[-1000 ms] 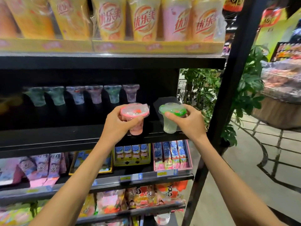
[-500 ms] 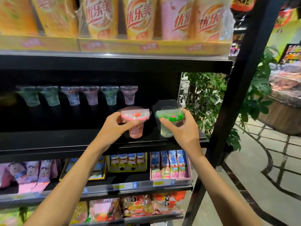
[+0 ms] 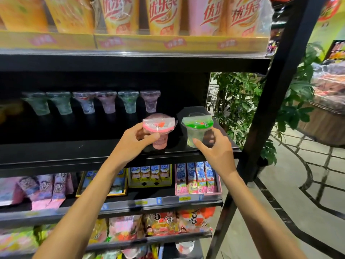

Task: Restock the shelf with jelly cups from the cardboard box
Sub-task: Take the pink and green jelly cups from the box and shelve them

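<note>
Pink cup (image 3: 159, 133) is gripped by left hand (image 3: 130, 144), thumb across the front wall under the lid, fingers wrapped behind. Green cup (image 3: 197, 131) is gripped by right hand (image 3: 216, 152), thumb on the front and fingers seen through the clear wall at the back. Both cups are held upright, side by side, close but not touching, at the right end of the black shelf (image 3: 74, 152) near its front edge. Their bases are at or just above the board; contact cannot be told.

A back row (image 3: 93, 103) of six jelly cups is lined up further in on the same shelf, well left of and behind the held pair.

Tall drink cups (image 3: 162, 14) are stacked on the shelf above in yellow trays. Snack packs (image 3: 197, 177) are seen on the shelves below. A plant (image 3: 239, 101) is seen right of the rack, behind the black post (image 3: 276, 86).
</note>
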